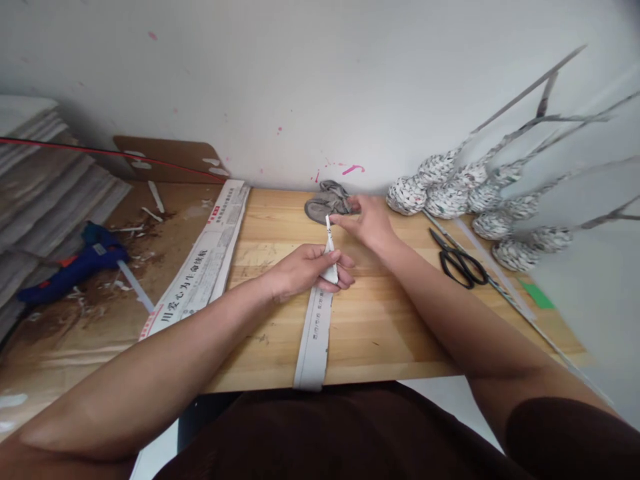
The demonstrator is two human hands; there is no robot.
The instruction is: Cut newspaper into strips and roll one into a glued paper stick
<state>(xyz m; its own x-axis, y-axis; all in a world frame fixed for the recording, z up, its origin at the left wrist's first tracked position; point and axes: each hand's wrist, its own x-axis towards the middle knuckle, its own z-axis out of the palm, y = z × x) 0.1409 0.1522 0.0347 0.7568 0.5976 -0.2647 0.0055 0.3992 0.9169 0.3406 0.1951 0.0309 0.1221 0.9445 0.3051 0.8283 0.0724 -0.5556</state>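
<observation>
A long newspaper strip [316, 333] hangs from my left hand [305, 270] over the table's front edge. The left thumb and fingers are closed on its upper part, which is folded and narrows to a thin rolled tip pointing up. My right hand [373, 227] is just to the right of that tip, with its fingers apart. One finger reaches close to the tip; whether they touch I cannot tell. Other right fingertips lie at a crumpled grey cloth [325, 203] by the wall, seemingly touching it.
Left are newspaper sheets [187, 280], a blue glue gun [95, 260] on stained cardboard and a tall paper stack [35, 167]. Right are black scissors [457, 260], several woven paper balls with stems [407, 195], a long thin rod [525, 320] and a green piece [536, 293].
</observation>
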